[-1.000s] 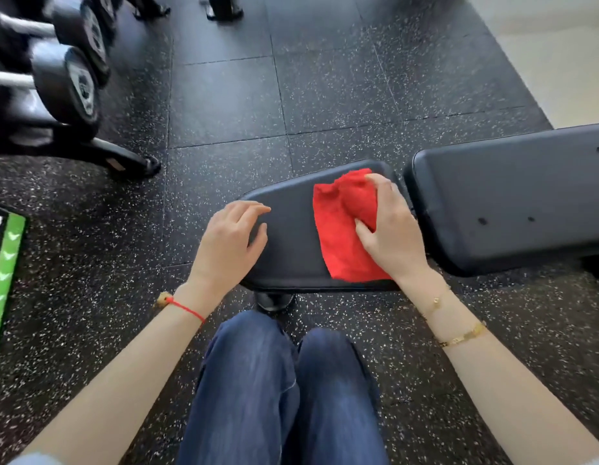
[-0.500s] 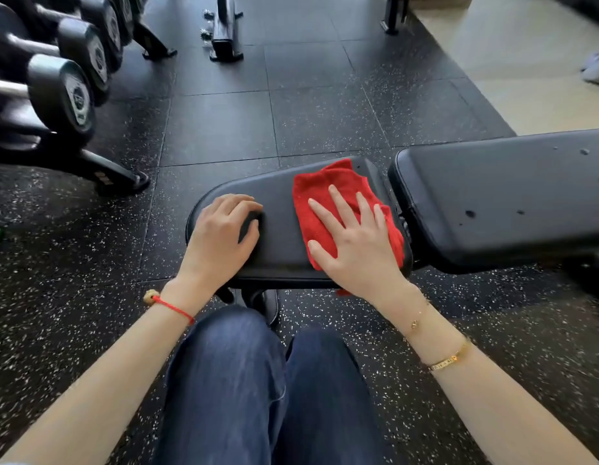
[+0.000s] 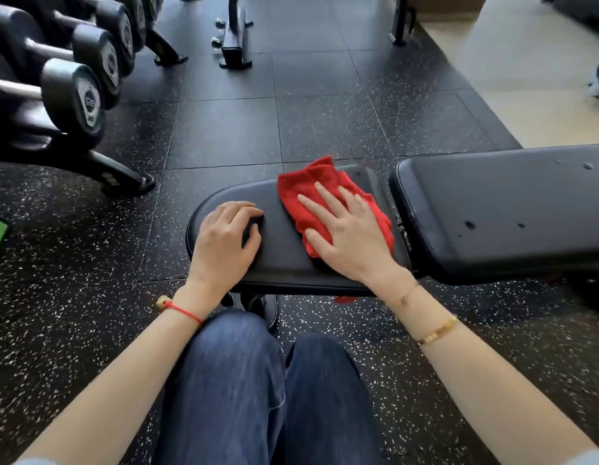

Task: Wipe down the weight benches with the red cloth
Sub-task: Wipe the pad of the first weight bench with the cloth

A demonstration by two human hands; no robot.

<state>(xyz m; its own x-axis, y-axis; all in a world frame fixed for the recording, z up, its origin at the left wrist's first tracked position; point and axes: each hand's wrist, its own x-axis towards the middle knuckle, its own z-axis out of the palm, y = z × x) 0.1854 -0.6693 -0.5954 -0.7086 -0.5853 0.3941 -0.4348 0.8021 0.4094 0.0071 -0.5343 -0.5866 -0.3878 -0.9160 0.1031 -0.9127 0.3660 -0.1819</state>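
Note:
A black padded weight bench stands in front of my knees, with a small seat pad (image 3: pixel 284 250) and a longer back pad (image 3: pixel 506 209) to its right. The red cloth (image 3: pixel 308 189) lies on the right half of the seat pad. My right hand (image 3: pixel 348 236) lies flat on the cloth with straight, spread fingers and presses it against the pad. My left hand (image 3: pixel 224 243) rests on the left end of the seat pad, its fingers bent with the tips on the padding, holding nothing.
A dumbbell rack (image 3: pixel 73 95) with several black dumbbells stands at the left, its foot (image 3: pixel 123 179) reaching toward the bench. Equipment frames (image 3: pixel 234 45) stand at the back. Speckled black rubber floor (image 3: pixel 224 129) surrounds the bench; pale flooring (image 3: pixel 526 78) begins at the right.
My right hand went from gripping the cloth's right side to lying flat on it, and the cloth has slid toward the far right of the seat pad. The left hand has stayed put.

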